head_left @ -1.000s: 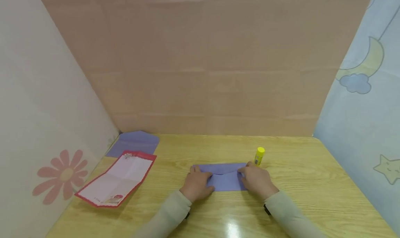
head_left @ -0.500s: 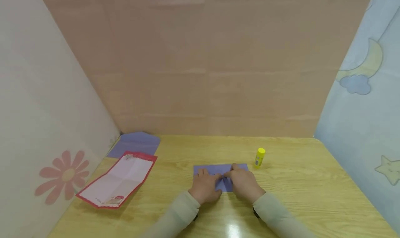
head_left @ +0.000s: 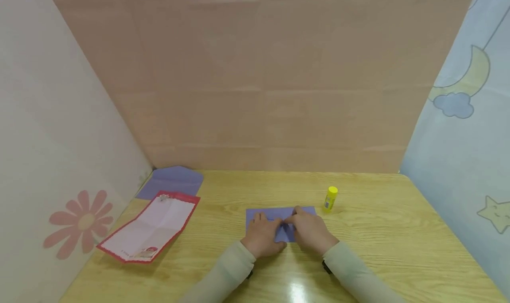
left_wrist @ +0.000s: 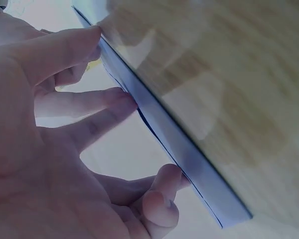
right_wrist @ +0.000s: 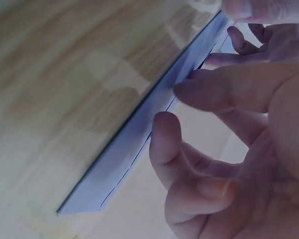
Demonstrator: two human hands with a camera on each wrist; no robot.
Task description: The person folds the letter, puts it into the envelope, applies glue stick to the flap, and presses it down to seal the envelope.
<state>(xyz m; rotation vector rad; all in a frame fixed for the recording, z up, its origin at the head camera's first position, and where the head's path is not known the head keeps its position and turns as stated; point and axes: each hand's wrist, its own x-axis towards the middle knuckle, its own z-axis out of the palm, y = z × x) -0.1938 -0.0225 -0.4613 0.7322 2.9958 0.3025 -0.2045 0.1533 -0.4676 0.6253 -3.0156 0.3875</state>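
A purple envelope [head_left: 280,213] lies flat in front of me, its long flap folded down. My left hand [head_left: 261,236] rests on its left half; in the left wrist view the fingers [left_wrist: 92,117] reach down onto the flap. My right hand [head_left: 311,232] presses close to the middle, fingertips beside the left hand's. The right wrist view shows an index finger [right_wrist: 214,89] touching the envelope, with the ring and little fingers bent. Neither hand grips it. The hands hide part of the envelope.
A yellow glue stick [head_left: 330,199] stands upright to the right, behind the right hand. On the left lie an unfolded red-bordered white card [head_left: 153,225] and, behind it, another purple envelope [head_left: 173,181]. Walls border the wooden table [head_left: 398,250] at the back and sides.
My right hand has slid left from the envelope's right end to its middle. My left hand has shifted slightly right, so both now nearly meet. Little has moved in the last half second.
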